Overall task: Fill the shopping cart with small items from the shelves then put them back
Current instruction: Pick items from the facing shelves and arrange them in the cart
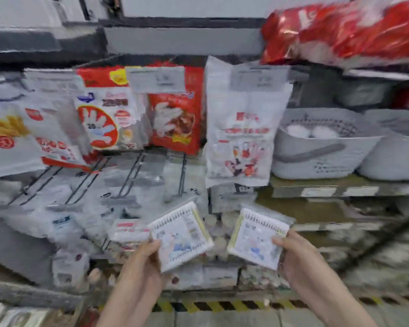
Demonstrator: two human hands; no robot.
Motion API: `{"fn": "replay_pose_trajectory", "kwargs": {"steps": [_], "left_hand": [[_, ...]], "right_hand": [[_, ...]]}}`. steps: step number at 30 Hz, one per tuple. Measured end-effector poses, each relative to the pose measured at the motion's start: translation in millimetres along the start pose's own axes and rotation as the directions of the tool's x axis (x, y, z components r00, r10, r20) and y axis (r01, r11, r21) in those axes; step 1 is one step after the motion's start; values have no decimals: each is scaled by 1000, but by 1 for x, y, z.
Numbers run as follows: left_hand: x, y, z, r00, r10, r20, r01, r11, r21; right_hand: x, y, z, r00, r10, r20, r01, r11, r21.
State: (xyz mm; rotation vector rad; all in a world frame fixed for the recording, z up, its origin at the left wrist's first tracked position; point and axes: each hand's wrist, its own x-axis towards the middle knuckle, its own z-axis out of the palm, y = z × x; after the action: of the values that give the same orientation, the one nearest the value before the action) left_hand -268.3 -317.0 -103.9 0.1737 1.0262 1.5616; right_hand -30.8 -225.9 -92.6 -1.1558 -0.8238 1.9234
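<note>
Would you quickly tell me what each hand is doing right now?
Left hand: grips the left packet.
Right hand: grips the right packet.

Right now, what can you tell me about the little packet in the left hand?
The little packet is flat, square and wrapped in clear, shiny plastic. It is mostly white, with a row of thin dark strokes along its top edge, a yellowish strip down its right side, and a blurry blue and pink picture in the middle. It is tilted, its top leaning left. The left hand grips its lower left corner, holding it up in front of the shelves. The picture is too blurred to read any words.
</note>
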Motion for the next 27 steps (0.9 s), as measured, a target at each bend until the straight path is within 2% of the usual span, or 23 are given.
{"fn": "replay_pose_trajectory", "kwargs": {"steps": [4,8,12,16,22,27], "left_hand": [[-3,-57,81,989,-125,82,127,992,-11],[1,-89,139,973,-158,169,147,986,80],[20,-98,181,976,-116,183,73,971,229],[49,-96,220,978,3,207,-66,952,298],[106,-88,278,976,86,200,-158,911,380],[136,-73,320,938,179,297,-296,859,417]], "right_hand": [[-35,-28,-88,992,-48,-118,64,989,135],[-50,-54,-148,968,-79,-237,134,965,227],[-50,-81,-181,947,-170,-272,219,962,160],[-34,-114,-198,933,-253,-256,280,957,76],[22,-174,-212,915,-319,-248,329,944,-1],[66,-223,-215,905,-373,-206,356,927,-116]]}}
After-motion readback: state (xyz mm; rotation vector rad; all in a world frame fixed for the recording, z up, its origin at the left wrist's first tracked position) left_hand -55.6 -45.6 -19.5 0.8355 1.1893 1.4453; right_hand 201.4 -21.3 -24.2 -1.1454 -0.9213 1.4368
